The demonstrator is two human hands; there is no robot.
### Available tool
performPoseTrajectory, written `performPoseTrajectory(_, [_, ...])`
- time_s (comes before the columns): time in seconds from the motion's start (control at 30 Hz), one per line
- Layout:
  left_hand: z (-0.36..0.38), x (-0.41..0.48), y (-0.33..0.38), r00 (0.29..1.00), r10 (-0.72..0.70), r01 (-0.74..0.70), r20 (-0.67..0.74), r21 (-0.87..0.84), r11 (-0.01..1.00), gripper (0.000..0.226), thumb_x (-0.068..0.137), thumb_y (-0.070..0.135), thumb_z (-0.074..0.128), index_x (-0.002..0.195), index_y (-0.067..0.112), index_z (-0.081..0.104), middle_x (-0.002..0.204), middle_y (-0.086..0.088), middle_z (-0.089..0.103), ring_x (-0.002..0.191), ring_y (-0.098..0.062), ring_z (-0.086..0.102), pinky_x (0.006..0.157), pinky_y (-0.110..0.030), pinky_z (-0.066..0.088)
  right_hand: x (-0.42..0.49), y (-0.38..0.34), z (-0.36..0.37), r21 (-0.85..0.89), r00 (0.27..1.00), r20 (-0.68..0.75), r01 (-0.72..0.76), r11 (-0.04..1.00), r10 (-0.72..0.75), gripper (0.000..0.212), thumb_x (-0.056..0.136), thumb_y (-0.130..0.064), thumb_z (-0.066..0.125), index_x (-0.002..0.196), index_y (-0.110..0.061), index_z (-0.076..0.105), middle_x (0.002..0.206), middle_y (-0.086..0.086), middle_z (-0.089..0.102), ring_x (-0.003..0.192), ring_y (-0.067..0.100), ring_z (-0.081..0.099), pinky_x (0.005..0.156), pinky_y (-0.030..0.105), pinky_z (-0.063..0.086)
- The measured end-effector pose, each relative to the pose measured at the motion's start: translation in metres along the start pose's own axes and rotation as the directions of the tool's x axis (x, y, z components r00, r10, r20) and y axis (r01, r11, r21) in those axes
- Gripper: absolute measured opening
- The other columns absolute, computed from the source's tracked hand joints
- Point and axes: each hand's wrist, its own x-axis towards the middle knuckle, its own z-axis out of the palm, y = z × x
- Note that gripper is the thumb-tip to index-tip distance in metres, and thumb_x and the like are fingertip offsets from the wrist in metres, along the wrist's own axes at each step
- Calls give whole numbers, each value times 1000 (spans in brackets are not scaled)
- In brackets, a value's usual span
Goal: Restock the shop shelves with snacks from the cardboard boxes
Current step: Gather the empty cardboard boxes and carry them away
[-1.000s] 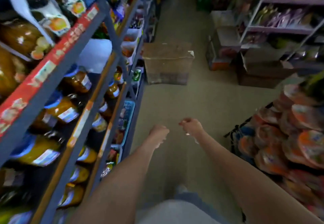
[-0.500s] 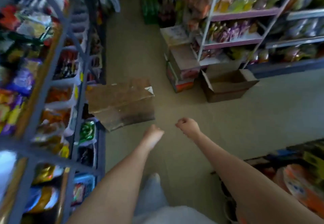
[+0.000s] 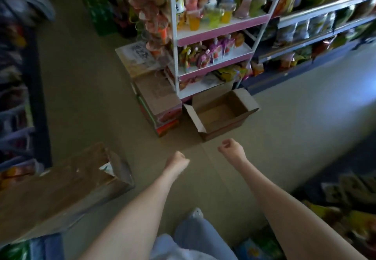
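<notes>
An open brown cardboard box [image 3: 220, 114] stands on the floor at the foot of a white and pink shelf unit [image 3: 218, 29]; its inside looks bare. A larger closed cardboard box [image 3: 67, 186] lies at the lower left. My left hand [image 3: 176, 161] and my right hand [image 3: 231, 150] reach out over the floor, side by side, just short of the open box. Both have their fingers curled into fists and hold nothing that I can see. The shelf unit carries drink cups and snack pouches [image 3: 205, 54].
Stacked printed cartons [image 3: 157, 99] stand left of the open box, against the shelf unit. A long grey shelf of snack bags [image 3: 317, 26] runs along the right. A dark shelf [image 3: 18, 101] borders the left. Packets [image 3: 350, 205] pile at lower right.
My view has swung right, from the jar shelf to the pink shelf unit and the open box, which is now closer. Both hands stay out in front, curled.
</notes>
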Motion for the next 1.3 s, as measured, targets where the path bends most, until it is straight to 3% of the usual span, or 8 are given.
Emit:
performPoseTrajectory(0.13, [-8, 64, 60, 998, -60, 59, -6, -30, 998, 19, 91, 21, 54, 108, 18, 50, 93, -1, 54, 75, -16, 50, 59, -26, 40, 90, -43, -30, -75, 998, 43, 41, 996, -38, 39, 89, -17, 62, 126, -5, 56, 109, 6, 60, 109, 27, 58, 82, 27, 43])
performPoseTrajectory(0.4, [-8, 213, 129, 989, -147, 148, 16, -43, 988, 32, 90, 8, 53, 122, 4, 54, 124, -15, 59, 113, -30, 55, 85, -29, 43, 266, -89, -38, -360, 982, 179, 127, 924, -65, 54, 89, -26, 66, 135, -3, 49, 132, 16, 53, 120, 29, 52, 96, 30, 40])
performPoseTrajectory(0.67, [43, 287, 153, 965, -264, 260, 11, -203, 944, 39, 91, 23, 58, 127, 12, 50, 120, -12, 61, 108, -28, 59, 86, -30, 45, 392, -66, -39, -546, 930, 365, 172, 820, 47, 43, 88, -16, 65, 129, -7, 55, 125, 14, 55, 115, 28, 53, 89, 25, 39])
performPoseTrajectory(0.77, [85, 313, 159, 944, -330, 320, 3, -248, 914, 39, 91, 19, 57, 128, 13, 49, 121, -9, 61, 105, -23, 59, 86, -30, 46, 442, -32, -37, -589, 894, 440, 213, 779, 88, 49, 85, -17, 65, 132, -10, 52, 128, 13, 54, 114, 28, 55, 97, 35, 46])
performPoseTrajectory(0.87, [134, 342, 165, 929, -371, 351, 4, -329, 877, 43, 90, 15, 58, 132, 14, 47, 127, -7, 57, 99, -16, 53, 77, -26, 42, 487, 2, -36, -658, 845, 527, 339, 673, 90, 58, 86, -21, 66, 139, -12, 45, 133, 12, 50, 121, 27, 49, 102, 41, 43])
performPoseTrajectory(1.03, [232, 398, 176, 927, -373, 345, -49, -282, 895, 53, 89, 21, 57, 139, 21, 40, 138, -4, 45, 127, -22, 45, 103, -34, 38, 557, 60, -27, -706, 768, 637, 541, 458, 75, 70, 92, -29, 61, 150, -16, 26, 145, 9, 36, 133, 26, 34, 110, 36, 31])
performPoseTrajectory(1.2, [296, 449, 167, 974, -119, 167, -193, 259, 951, 67, 95, 22, 49, 153, 19, 14, 159, -5, 15, 147, -22, 10, 120, -40, 2, 603, 120, -5, -579, 577, 815, 811, -86, -43, 94, 92, -42, 58, 154, -18, -7, 160, 7, 11, 147, 24, 14, 116, 37, 22])
performPoseTrajectory(1.3, [319, 483, 160, 991, -13, 71, -130, 451, 890, 65, 98, 15, 40, 154, 12, 8, 161, -9, 8, 149, -25, 1, 117, -43, -10, 622, 157, 14, -510, 525, 851, 831, -223, 10, 99, 87, -38, 66, 154, -15, -3, 158, 14, 20, 146, 29, 20, 114, 38, 28])
